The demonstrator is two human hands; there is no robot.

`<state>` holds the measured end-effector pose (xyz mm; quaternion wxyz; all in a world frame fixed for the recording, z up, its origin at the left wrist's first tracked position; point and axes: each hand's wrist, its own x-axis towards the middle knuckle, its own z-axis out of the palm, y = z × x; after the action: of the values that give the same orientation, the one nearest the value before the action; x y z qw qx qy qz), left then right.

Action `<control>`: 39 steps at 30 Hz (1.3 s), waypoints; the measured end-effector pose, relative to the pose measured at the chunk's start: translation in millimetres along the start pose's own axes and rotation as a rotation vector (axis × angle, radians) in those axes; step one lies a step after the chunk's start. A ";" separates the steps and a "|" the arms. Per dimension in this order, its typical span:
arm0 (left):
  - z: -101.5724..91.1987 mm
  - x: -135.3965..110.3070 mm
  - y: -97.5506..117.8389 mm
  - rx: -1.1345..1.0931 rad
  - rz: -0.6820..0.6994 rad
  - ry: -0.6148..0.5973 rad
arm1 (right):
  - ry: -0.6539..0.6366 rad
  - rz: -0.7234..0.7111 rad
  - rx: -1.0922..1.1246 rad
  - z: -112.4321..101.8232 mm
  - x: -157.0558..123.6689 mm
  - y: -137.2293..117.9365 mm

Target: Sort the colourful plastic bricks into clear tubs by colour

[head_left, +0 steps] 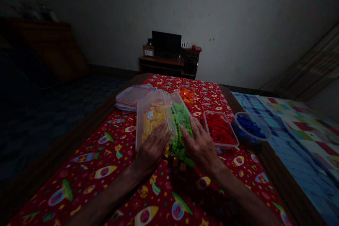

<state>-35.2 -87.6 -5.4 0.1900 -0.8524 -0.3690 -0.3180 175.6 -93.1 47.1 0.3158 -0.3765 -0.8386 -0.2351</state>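
Observation:
My left hand (152, 146) lies with fingers stretched out against the near right side of a clear plastic box (140, 120) of yellow toy pieces (154, 114). My right hand (200, 144) has its thumb and fingers spread at the right edge of a second clear container (174, 96), over green pieces (181, 111). More green pieces lie loose between my hands, with a few yellow ones at their near edge. Neither hand grasps a piece. My right fingers partly cover the green container, so its near end is hidden.
A box of red pieces (219, 129) and a round tub of blue pieces (250, 126) stand at the right. Behind are orange pieces (187, 95) in a clear container. Stacked lids (132, 97) lie at the left on the red patterned cloth (106, 155). A bed (291, 141) adjoins the right side.

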 end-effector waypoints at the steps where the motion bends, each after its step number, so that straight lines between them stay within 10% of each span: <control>1: -0.4 0.0 -1.6 0.005 0.014 0.003 | 0.003 -0.004 0.005 -1.0 -0.1 1.3; 30: -38.0 20.5 -9.6 0.092 0.015 0.180 | 0.107 -0.107 0.069 -39.4 11.7 20.3; 39: -57.9 44.7 -19.3 0.023 -0.112 0.268 | 0.343 0.178 0.090 -57.8 22.9 60.3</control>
<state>-49.4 -84.5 68.8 0.2291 -0.7781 -0.3910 -0.4350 231.1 -82.0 112.6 0.4901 -0.3890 -0.7457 -0.2291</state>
